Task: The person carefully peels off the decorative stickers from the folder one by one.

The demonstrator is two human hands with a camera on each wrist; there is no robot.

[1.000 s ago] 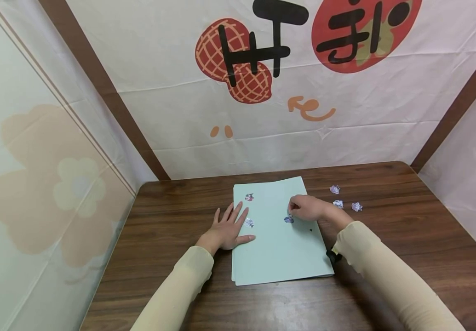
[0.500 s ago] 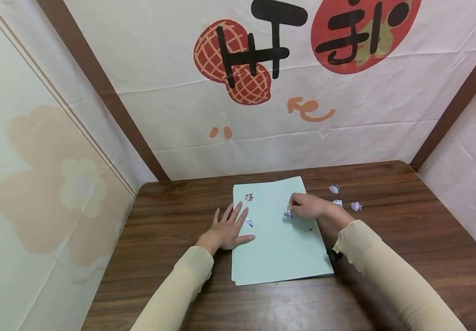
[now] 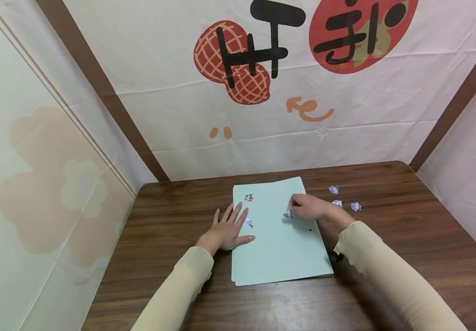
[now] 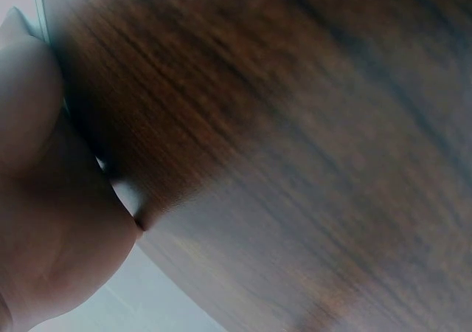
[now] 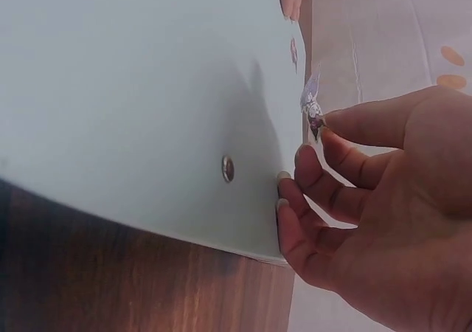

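My right hand point(image 3: 306, 207) is over the right half of a pale blue-green folder point(image 3: 281, 257), pinching a small purple-and-white sticker point(image 3: 288, 214) between thumb and forefinger. In the right wrist view the sticker point(image 5: 313, 111) stands up from the fingertips, above the folder's surface, with the other fingers bent beneath. The left hand point(image 3: 227, 230) lies with fingers spread across the folder's left edge. Near its fingertips are a reddish sticker point(image 3: 249, 197) and a pale purple sticker point(image 3: 249, 223), both on the folder. Only part of the left hand point(image 4: 59, 199) shows in its wrist view.
Three more purple stickers, such as one sticker point(image 3: 356, 206), lie on the brown wooden table point(image 3: 163, 276) right of the folder. A small round metal stud point(image 5: 228, 168) sits on the folder near its right edge. A printed cloth point(image 3: 180, 115) hangs behind the table.
The right hand's sticker has risen slightly, away from me, in the first half second. It has barely moved since. The left hand stays in place.
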